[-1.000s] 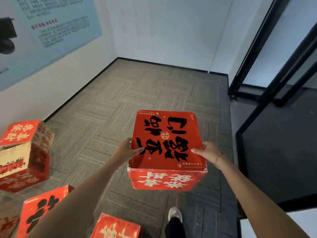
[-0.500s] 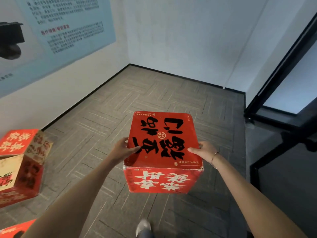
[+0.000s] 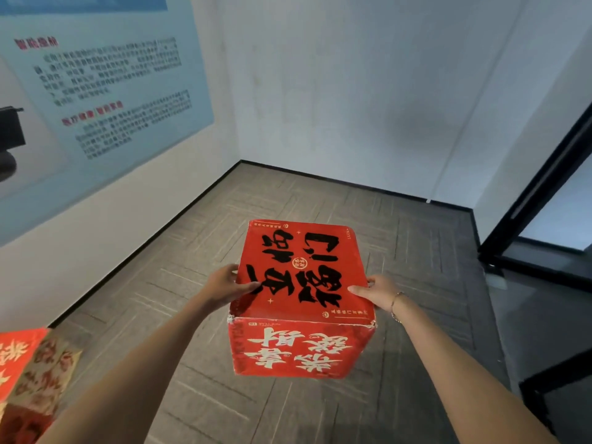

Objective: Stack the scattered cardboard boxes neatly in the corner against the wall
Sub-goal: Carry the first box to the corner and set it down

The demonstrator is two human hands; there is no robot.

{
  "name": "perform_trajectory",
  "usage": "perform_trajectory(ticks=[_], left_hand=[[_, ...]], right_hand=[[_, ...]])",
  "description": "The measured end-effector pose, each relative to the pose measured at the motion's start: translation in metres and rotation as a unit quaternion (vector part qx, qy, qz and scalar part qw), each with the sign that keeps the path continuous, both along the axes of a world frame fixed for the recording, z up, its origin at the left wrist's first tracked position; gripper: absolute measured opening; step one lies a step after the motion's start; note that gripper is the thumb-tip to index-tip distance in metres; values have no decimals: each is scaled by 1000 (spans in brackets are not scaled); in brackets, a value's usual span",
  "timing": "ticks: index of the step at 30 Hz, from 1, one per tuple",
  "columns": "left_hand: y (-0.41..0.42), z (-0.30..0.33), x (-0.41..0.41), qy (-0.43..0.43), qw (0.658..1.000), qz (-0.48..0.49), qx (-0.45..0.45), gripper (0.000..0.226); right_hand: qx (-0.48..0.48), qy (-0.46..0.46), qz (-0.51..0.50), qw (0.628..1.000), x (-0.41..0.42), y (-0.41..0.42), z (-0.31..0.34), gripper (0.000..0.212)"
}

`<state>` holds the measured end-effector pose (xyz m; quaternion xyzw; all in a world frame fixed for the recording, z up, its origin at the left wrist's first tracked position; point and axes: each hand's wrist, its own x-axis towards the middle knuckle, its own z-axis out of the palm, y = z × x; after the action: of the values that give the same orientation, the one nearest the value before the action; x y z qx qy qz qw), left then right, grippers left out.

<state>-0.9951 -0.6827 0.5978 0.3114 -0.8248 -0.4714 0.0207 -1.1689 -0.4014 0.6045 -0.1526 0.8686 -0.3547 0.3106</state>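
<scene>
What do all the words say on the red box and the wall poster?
"恭喜發財", as far as I can tell: white, upside down, on the near side of the red box.
Box top: big black upside-down characters I can't read for sure; the small print is too tiny.
Wall poster: all blurred.
Second box: characters cut off.

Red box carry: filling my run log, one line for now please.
hands: left, right grip red box | box: held above carpet | corner: no boxes

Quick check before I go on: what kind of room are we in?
Probably an office or showroom hallway corner: gray carpet tiles, a printed info poster on the wall, and a black-framed glass door to the right.
</scene>
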Motion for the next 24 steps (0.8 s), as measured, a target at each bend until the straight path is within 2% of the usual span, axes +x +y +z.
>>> perform_trajectory(ticks=[5, 7, 12, 19, 22, 24], left_hand=[[-87, 24, -57, 0, 999, -14, -33, 48], [-116, 27, -76, 13, 999, -2, -45, 45], [-181, 25, -128, 55, 995, 64, -54, 66], [-286, 13, -223, 40, 993, 73, -86, 65], [-336, 9, -262, 31, 994, 69, -82, 80], [-357, 14, -282, 36, 993, 73, -85, 73]], right_hand=[[-19, 18, -3, 1000, -56, -87, 21, 19], [-29, 30, -4, 999, -78, -118, 29, 25], [-67, 48, -42, 996, -138, -195, 41, 39], [-68, 42, -32, 996, -253, -312, 20, 44], [-72, 22, -22, 997, -299, -361, 19, 25], [-80, 20, -22, 996, -320, -385, 22, 20]])
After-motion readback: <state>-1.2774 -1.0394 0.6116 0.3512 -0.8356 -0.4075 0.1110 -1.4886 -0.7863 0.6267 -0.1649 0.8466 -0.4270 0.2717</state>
